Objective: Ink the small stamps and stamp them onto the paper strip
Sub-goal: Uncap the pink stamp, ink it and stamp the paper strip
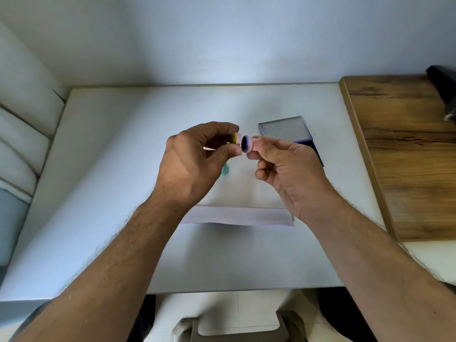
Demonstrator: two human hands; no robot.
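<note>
Right now the right hand (291,166) pinches the pink stamp (248,143) sideways, its dark face toward the left hand (197,156), which pinches a yellow stamp (234,138); the ink pad (286,129) lies just beyond the right hand, the strip (237,215) below both.

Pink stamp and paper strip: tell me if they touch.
Apart. The head view shows the pink stamp pinched by the right hand, well above the paper strip.

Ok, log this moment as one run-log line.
left hand: pinches yellow stamp | right hand: pinches pink stamp, inked face toward left | ink pad: open | paper strip: no marks visible
</note>
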